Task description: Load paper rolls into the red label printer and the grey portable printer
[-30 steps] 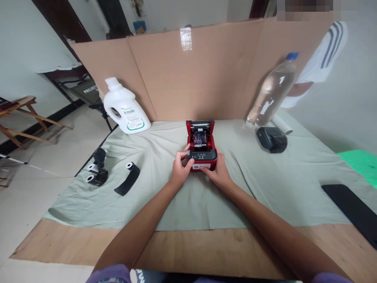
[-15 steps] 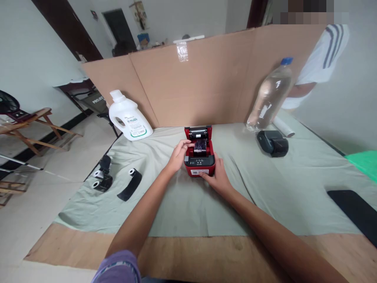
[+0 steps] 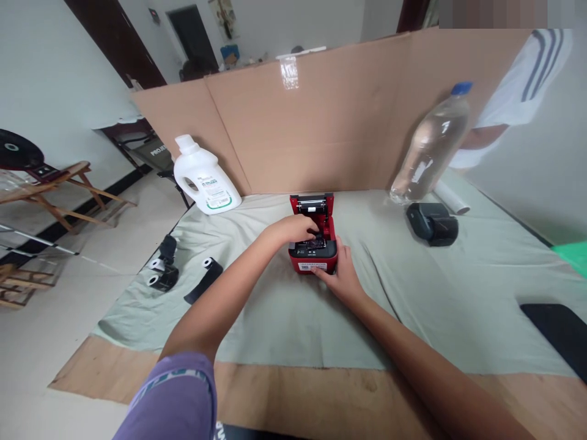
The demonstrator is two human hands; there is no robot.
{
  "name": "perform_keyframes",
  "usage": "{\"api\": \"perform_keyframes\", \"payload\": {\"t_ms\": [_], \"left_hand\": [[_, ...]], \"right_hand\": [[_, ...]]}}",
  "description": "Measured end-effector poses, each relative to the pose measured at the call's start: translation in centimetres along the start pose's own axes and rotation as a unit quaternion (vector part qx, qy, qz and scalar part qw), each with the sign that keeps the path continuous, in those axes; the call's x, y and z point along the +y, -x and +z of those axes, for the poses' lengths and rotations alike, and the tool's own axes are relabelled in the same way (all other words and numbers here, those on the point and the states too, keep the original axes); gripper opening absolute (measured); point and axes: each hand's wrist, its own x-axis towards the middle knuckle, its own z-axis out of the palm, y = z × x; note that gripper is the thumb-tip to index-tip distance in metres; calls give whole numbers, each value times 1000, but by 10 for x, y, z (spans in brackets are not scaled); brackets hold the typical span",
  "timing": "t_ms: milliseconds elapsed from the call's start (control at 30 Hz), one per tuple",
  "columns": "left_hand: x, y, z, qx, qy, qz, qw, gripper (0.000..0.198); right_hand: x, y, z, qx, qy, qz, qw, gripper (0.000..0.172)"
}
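Red printer (image 3: 312, 253), lid up, on green cloth (image 3: 284, 324) | my right hand (image 3: 343, 275): clamped on its right side, as before | my left hand (image 3: 297, 229): moved across its open top (finger grip: I cannot tell) | black film (image 3: 316, 243): shifted frontward

Your left hand (image 3: 300, 229) has moved from the printer's (image 3: 313, 267) left side over its open bay; the black film (image 3: 316, 243) now lies nearer.

Left hand (image 3: 297, 228) seems curled palm-down, right hand (image 3: 343, 274) cupped.
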Motion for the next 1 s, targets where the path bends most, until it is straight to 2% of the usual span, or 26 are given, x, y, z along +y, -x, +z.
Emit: {"api": "perform_keyframes", "payload": {"t_ms": [133,233,333,433,533,633,700,767,867,1000], "left_hand": [[11,-10,4,-13,-92,-66,993,16],[22,-3,1,0,-127,-83,988,14],[31,21,-11,58,-94,-68,992,15],[31,62,-28,149,12,-55,987,22],[7,115,-48,255,87,-89,959,28],[-37,178,-74,338,89,-193,917,42],[-68,222,-89,361,33,-273,891,40],[-94,263,-96,344,-30,-345,873,33],[-116,303,-82,297,-90,-437,844,29],[-123,317,-34,236,-125,-499,825,31]], "right_hand": [[2,-1,1,5,4,-5,1000,104],[2,-1,1,11,11,-12,1000,103],[1,-1,-1,11,25,-16,999,101],[-1,-2,-2,6,32,-23,999,99],[-2,-3,-3,4,26,-28,999,97],[-1,-3,-3,7,26,-31,999,97],[0,-4,-3,6,32,-30,999,96],[1,-4,-2,8,38,-28,999,97],[0,-5,-2,13,43,-32,998,98],[-2,-5,-3,8,48,-36,998,94]]}}
